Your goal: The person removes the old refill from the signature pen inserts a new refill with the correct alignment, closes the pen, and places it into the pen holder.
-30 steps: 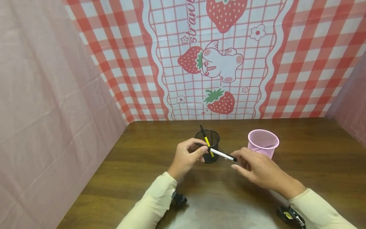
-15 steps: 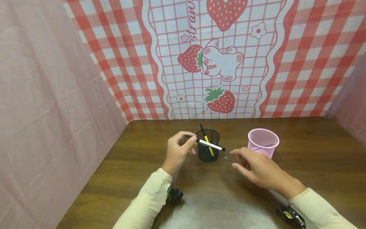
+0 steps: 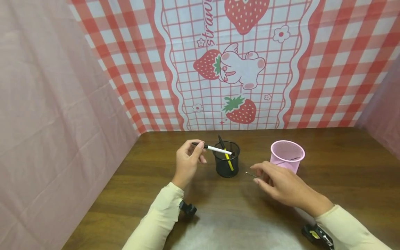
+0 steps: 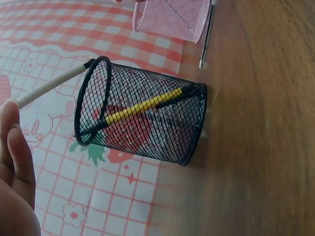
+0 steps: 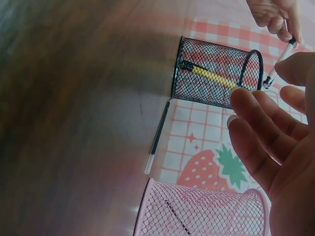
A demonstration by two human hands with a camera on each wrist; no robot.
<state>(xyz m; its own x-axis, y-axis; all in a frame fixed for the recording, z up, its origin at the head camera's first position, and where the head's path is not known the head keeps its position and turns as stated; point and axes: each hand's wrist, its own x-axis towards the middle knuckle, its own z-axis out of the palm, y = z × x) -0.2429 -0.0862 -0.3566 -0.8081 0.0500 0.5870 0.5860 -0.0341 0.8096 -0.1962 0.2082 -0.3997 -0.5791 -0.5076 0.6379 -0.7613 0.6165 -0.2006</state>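
My left hand [image 3: 187, 161] pinches a white pen [image 3: 218, 149] with black ends. The pen slants over the black mesh pen cup [image 3: 223, 171], its far end at the opening. Inside that cup leans a yellow and black pen [image 4: 142, 105]. My right hand [image 3: 282, 180] is held in front of the pink mesh pen cup [image 3: 276, 165], fingers loosely bent with nothing between them. Beneath it, a thin black rod with a clear end, like a pen refill [image 5: 160, 132], lies on the table between the cups.
A thin dark stick [image 5: 176, 216] leans inside the pink cup. The wooden table [image 3: 243, 222] ends at a red checked cloth [image 3: 334, 86] with strawberry prints. A pale pink curtain [image 3: 56, 121] hangs on the left.
The left hand has carried the white pen left and upward, away from the right hand's fingers and over the black cup. The right hand has stayed in place.
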